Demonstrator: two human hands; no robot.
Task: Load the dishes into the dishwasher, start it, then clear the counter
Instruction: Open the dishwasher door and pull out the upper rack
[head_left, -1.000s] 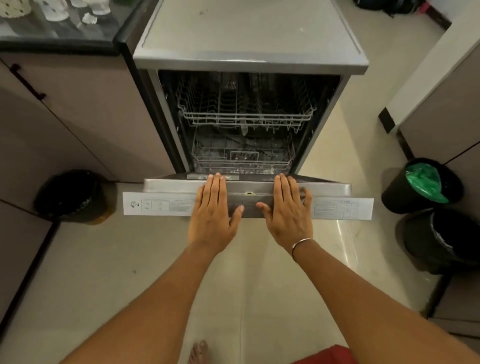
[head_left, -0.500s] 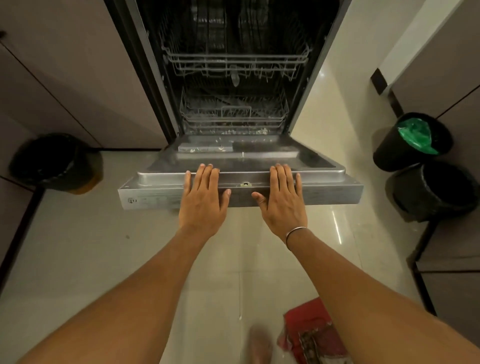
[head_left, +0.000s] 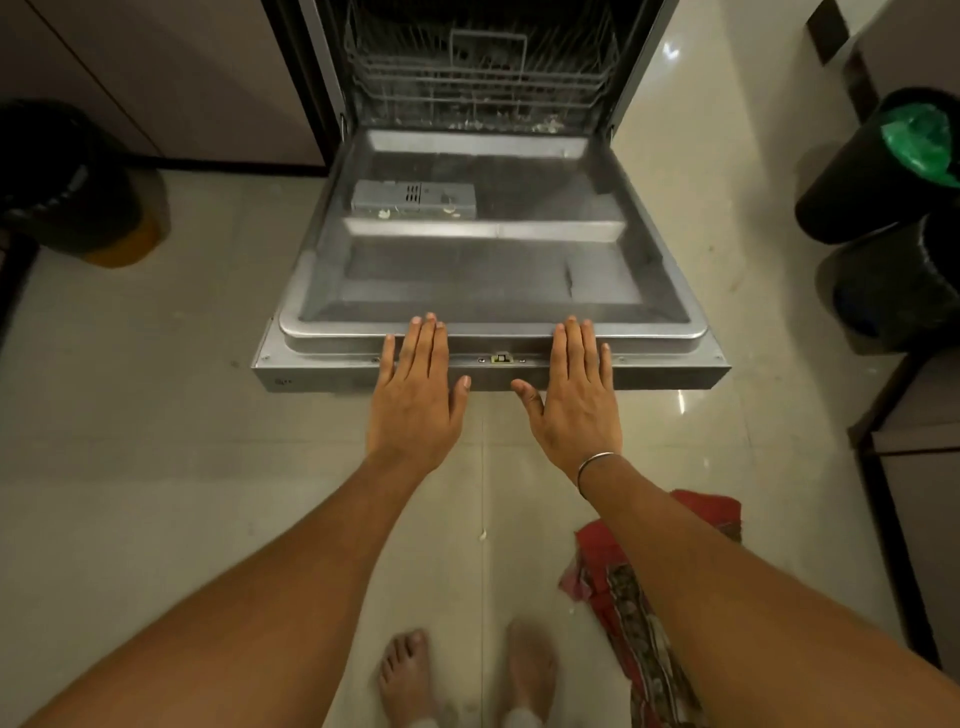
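Pale tile floor (head_left: 156, 467) lies nearest, with the person's bare feet (head_left: 405, 670) on it and a red cloth (head_left: 623, 571) crumpled just beside the right one. Both arms reach straight forward from there.

The left hand (head_left: 415, 395) and the right hand (head_left: 576, 400), which has a thin bangle (head_left: 597, 462) at the wrist, lie flat on the front lip of the door (head_left: 488, 270). Their fingers are straight and together, thumbs out, gripping nothing. They sit either side of the latch (head_left: 500, 358) and level with each other, so neither is nearer.

The door is down, close to level, with its hinge at the far end. Its free edge runs left to right across the person, under both sets of fingers. Alongside it on the right stand two dark bins (head_left: 852, 187). Farther along the steel lining sits the grey dispenser (head_left: 413, 199).

Beyond the hinge is the tub of the dishwasher (head_left: 322, 78). The lower rack (head_left: 483, 98) is pushed fully in, dead ahead of the hands and past the whole length of the door. I see no dishes in it, nor anywhere in view.

To my mind loading has not begun. The rack would have to roll out toward the person, along the door, and either hand could reach it equally well.
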